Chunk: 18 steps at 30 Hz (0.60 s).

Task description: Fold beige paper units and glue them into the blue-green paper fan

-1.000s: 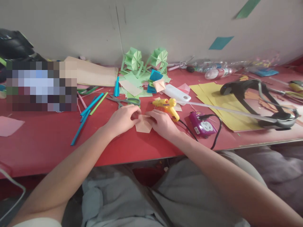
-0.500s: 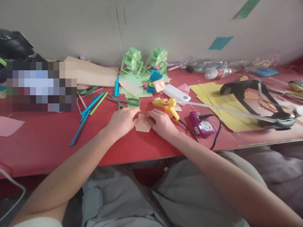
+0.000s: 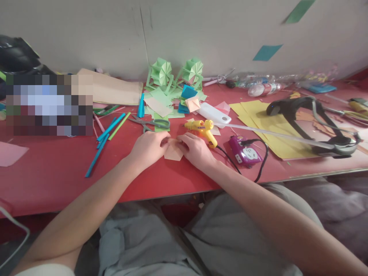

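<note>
A small sheet of peach paper (image 3: 173, 154) lies on the red table between my hands, partly folded at its far side. My left hand (image 3: 151, 145) has its fingers closed on the paper's left edge. On the right edge, my right hand (image 3: 196, 148) pinches the same sheet, fingertips bent down. Just beyond my right hand rests a yellow glue gun (image 3: 202, 126) with a clear glue stick (image 3: 276, 134) sticking out behind. Grey-green handled scissors (image 3: 156, 124) lie beyond my left hand. A folded peach piece (image 3: 192, 103) sits on blue folded paper (image 3: 188, 92).
Rolled blue paper sticks (image 3: 97, 155) lie left on the red table (image 3: 135, 184). Two green paper wheels (image 3: 162, 73) stand by the wall. To the right are a purple power adapter (image 3: 245, 151), yellow paper (image 3: 276, 147), a black head strap (image 3: 299, 111) and a plastic bottle (image 3: 264, 89).
Both hands stay on the peach paper in nearly the same place. The fingers shift slightly along its far folded edge.
</note>
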Each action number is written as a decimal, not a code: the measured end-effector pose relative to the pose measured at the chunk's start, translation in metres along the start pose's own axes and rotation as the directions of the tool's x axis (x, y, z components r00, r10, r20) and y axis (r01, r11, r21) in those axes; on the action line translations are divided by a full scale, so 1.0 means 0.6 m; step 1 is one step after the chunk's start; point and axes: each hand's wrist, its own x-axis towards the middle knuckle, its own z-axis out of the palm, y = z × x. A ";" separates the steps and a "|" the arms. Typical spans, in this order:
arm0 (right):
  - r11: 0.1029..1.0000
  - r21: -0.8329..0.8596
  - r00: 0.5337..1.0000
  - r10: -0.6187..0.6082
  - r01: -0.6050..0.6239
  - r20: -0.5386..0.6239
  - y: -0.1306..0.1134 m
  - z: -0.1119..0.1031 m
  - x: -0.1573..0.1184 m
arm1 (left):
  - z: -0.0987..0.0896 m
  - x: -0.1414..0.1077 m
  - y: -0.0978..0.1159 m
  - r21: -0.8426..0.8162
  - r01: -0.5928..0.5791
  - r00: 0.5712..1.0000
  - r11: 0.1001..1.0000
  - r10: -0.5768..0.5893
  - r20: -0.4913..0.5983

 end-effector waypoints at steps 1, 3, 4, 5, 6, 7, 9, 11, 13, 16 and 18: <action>1.000 -0.003 1.000 -0.001 0.001 0.004 0.000 0.000 0.000 | 0.000 -0.001 -0.001 -0.009 -0.003 1.000 1.000 0.003 -0.007; 1.000 -0.007 1.000 -0.005 0.005 0.008 -0.001 0.000 0.000 | 0.001 -0.001 -0.003 -0.036 -0.019 1.000 0.999 0.018 -0.018; 1.000 -0.009 1.000 -0.007 0.007 0.008 0.000 0.000 0.000 | 0.002 -0.001 -0.004 -0.054 -0.028 0.999 0.998 0.027 -0.024; 1.000 -0.009 1.000 -0.009 0.009 0.006 0.000 0.001 -0.001 | 0.004 0.000 -0.006 -0.074 -0.036 0.999 0.997 0.034 -0.031; 1.000 -0.010 1.000 -0.009 0.009 0.003 0.001 0.002 -0.001 | 0.005 0.000 -0.007 -0.097 -0.043 0.999 0.994 0.040 -0.035; 1.000 -0.010 1.000 -0.009 0.009 0.001 0.001 0.002 -0.001 | 0.007 0.001 -0.009 -0.124 -0.049 0.998 0.991 0.044 -0.037; 1.000 -0.011 1.000 -0.010 0.010 -0.001 0.003 0.004 -0.001 | 0.010 0.003 -0.013 -0.176 -0.056 0.998 0.983 0.050 -0.036; 1.000 -0.013 1.000 -0.012 0.012 -0.004 0.004 0.006 -0.001 | 0.013 0.005 -0.015 -0.218 -0.062 0.998 0.974 0.056 -0.034; 1.000 -0.017 1.000 -0.018 0.018 -0.007 0.004 0.007 -0.001 | 0.015 0.006 -0.018 -0.244 -0.061 0.998 0.968 0.054 -0.035; 0.999 -0.023 0.999 -0.031 0.031 -0.020 0.002 0.006 -0.001 | 0.018 0.008 -0.020 -0.245 -0.059 0.998 0.968 0.051 -0.041; 0.999 -0.033 0.999 -0.038 0.037 -0.027 -0.001 0.005 -0.001 | 0.018 0.008 -0.021 -0.210 -0.075 0.997 0.975 0.067 -0.043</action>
